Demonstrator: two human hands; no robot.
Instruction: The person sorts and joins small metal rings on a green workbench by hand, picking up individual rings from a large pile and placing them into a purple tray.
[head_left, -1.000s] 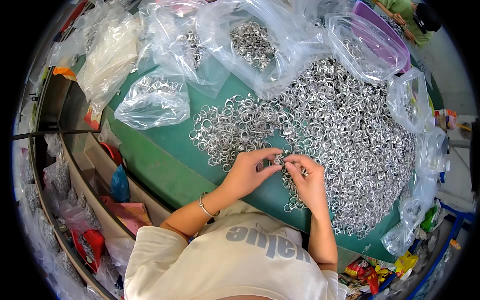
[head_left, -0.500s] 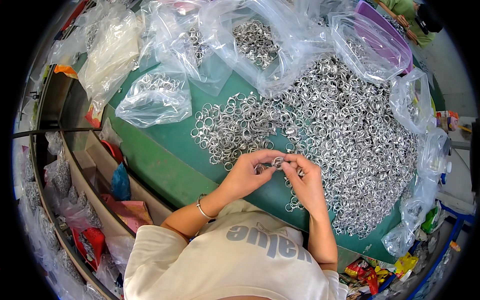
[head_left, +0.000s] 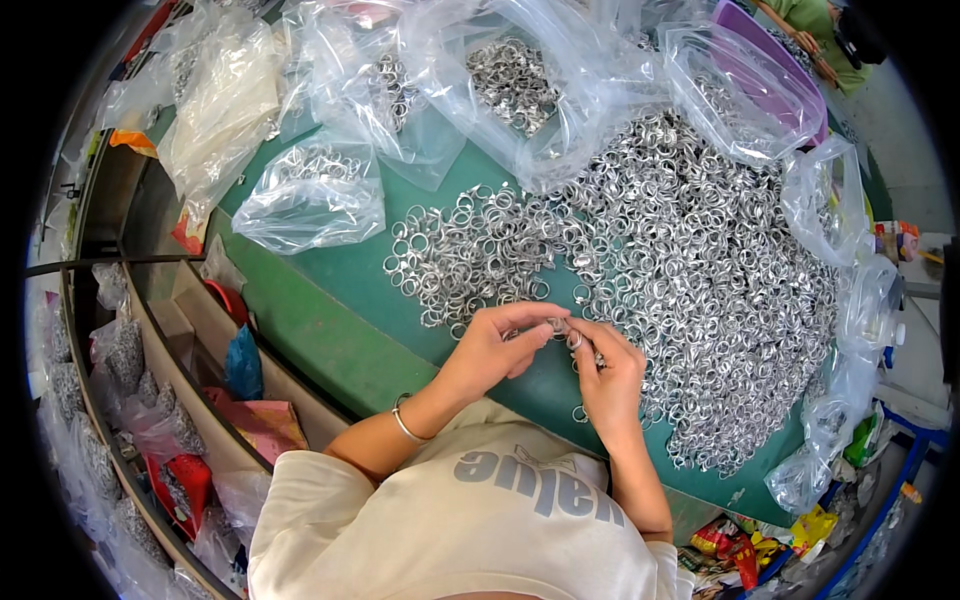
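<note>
Head view: bare hands at close quarters over a green table (head_left: 345,285), just in front of a sea of loose metal rings. Pinched between thumb and index finger of the left hand (head_left: 490,350), nearly closed, a small metal ring (head_left: 558,326), partly covered by the fingertips. Drawn together likewise, the fingertips of the right hand (head_left: 612,380), apparently on a second ring (head_left: 574,341) right beside the first; exact grip too small to tell. Beyond the fingers, a smaller ring heap (head_left: 465,255) at left, running into a far larger ring heap (head_left: 720,290) at right. Judged from the spread, handling only partway along: some rings already inside clear plastic bags, such as the crumpled clear bag (head_left: 305,222) at left, and a great many others left loose. Compared with half a second earlier: no more round, open ring face between both sets of fingertips, only a narrower, half-hidden shape; right hand tilted a little differently, with a ring now visible at its fingertips; heaps and bags essentially unchanged.
</note>
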